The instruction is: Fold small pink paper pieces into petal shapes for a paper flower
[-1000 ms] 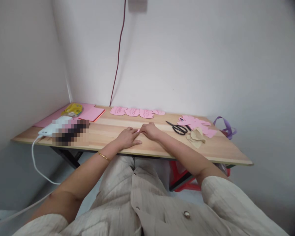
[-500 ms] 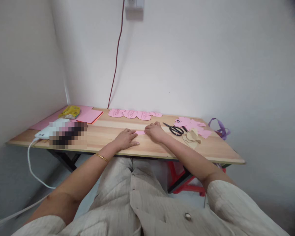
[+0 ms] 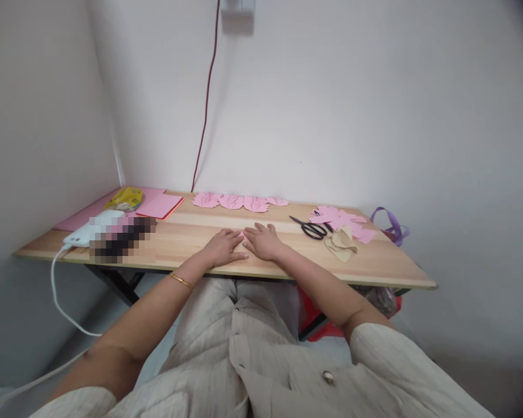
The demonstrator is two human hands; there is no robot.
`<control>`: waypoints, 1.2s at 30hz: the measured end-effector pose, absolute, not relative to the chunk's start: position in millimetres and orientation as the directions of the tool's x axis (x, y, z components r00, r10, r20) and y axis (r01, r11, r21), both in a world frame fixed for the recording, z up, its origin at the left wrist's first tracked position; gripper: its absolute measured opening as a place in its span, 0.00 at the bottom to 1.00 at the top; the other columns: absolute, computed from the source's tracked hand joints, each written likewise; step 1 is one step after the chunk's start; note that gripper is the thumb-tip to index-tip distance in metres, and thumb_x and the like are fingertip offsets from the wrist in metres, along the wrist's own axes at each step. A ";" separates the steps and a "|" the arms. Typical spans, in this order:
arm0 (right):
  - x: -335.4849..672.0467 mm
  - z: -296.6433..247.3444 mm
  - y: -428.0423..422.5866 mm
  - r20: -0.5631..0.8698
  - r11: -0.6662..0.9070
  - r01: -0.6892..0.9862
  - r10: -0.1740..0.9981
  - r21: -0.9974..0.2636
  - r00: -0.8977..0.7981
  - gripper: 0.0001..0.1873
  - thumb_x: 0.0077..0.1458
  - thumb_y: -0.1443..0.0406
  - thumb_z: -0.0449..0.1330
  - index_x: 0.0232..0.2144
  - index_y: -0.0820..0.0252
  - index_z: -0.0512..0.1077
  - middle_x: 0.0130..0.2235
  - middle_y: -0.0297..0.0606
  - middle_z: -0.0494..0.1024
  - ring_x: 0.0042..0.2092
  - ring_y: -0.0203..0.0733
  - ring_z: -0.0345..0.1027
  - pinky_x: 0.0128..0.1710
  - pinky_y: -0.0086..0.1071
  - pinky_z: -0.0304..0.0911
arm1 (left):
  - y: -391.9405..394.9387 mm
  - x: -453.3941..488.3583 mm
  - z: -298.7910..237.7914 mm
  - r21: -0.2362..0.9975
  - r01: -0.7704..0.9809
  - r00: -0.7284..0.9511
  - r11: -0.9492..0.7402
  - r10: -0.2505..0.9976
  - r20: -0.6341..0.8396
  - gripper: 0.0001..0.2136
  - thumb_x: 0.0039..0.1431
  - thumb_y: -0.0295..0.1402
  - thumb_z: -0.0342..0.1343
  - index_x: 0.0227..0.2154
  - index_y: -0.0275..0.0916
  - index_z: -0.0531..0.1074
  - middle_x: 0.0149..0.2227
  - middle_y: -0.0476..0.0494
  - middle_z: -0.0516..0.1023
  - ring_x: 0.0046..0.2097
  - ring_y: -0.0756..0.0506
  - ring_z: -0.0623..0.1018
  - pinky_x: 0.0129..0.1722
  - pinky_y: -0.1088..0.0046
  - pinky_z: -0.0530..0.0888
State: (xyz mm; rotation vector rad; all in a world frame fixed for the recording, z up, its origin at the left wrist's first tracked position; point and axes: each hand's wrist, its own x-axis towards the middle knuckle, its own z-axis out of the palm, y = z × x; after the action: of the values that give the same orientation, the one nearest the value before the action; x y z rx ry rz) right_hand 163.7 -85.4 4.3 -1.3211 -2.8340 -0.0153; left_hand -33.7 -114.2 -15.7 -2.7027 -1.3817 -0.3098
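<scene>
A small piece of pink paper [image 3: 243, 237] lies on the wooden counter [image 3: 196, 232], near its front edge and between the person's two hands; only a little of it shows, the rest being covered by the fingers. The left hand [image 3: 222, 248] rests palm down at one end, its fingers laid out flat and close together, with the thumb stretched well away toward the right. The right hand [image 3: 264, 242] is palm down too, its fingers spread wide, the nearest ones touching the paper at its other end. Neither hand is closed around anything. A gold bracelet [image 3: 182, 280] circles the left wrist

Beyond the hands, four pink cutouts [image 3: 256, 204] stand in a row along the back of the counter, by the wall. To the right lie black-handled scissors [image 3: 314, 231], a crumpled beige scrap [image 3: 343, 244] just beside them, and a heap of pink cut pieces [image 3: 340, 219]; a purple strap [image 3: 391, 223] loops at the far right edge. To the left are pink sheets [image 3: 161, 205], a yellow packet [image 3: 131, 197], a white device [image 3: 81, 232] with a white cable [image 3: 54, 284], and a dark object [image 3: 124, 238] too blurred to identify
</scene>
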 end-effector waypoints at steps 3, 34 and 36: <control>176.6 5.8 -86.5 -0.002 0.592 0.806 0.806 0.010 -0.592 0.33 0.62 0.48 0.36 0.62 0.55 0.56 0.66 0.41 0.53 0.66 0.57 0.39 0.60 0.60 0.35 | -115.2 -34.0 -12.9 0.018 0.818 0.561 -0.574 0.805 0.193 0.35 0.56 0.60 0.41 0.56 0.40 0.66 0.60 0.37 0.66 0.60 0.37 0.63 0.59 0.61 0.56; 170.3 9.2 -98.9 -0.166 0.582 0.797 0.780 -0.164 -0.604 0.46 0.55 0.39 0.35 0.67 0.58 0.39 0.69 0.40 0.37 0.69 0.55 0.26 0.62 0.60 0.25 | -120.5 -63.3 -5.7 0.071 0.870 0.487 -0.488 0.873 0.033 0.39 0.54 0.63 0.39 0.62 0.41 0.57 0.65 0.38 0.56 0.66 0.35 0.53 0.61 0.56 0.52; 169.7 8.2 -97.8 -0.164 0.580 0.798 0.781 -0.165 -0.602 0.46 0.55 0.39 0.35 0.67 0.58 0.39 0.69 0.41 0.38 0.69 0.55 0.27 0.62 0.60 0.26 | -123.5 -67.5 -1.7 0.056 0.899 0.434 -0.435 0.901 0.021 0.40 0.54 0.63 0.39 0.62 0.41 0.57 0.66 0.37 0.54 0.66 0.34 0.53 0.61 0.53 0.51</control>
State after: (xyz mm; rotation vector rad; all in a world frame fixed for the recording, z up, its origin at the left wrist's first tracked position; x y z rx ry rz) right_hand 169.7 -97.8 8.2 -1.4298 -2.8573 0.3580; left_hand -67.5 -123.5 -1.7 -2.6910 -1.6889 -0.0749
